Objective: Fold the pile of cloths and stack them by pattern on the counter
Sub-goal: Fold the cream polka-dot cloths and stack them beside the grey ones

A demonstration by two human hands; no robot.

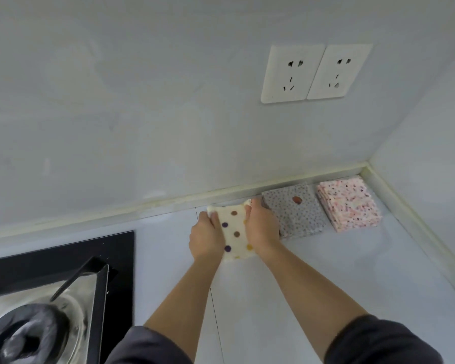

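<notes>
Head view: my left hand (pixel 206 236) and right hand (pixel 262 227) grip opposite side edges of folded polka-dot cloth (pixel 234 232), low at surface (pixel 326 271), just beside grey speckled stack (pixel 297 214). Cloth likely soft, light, limp; grip both edges to prevent unfolding.
</notes>
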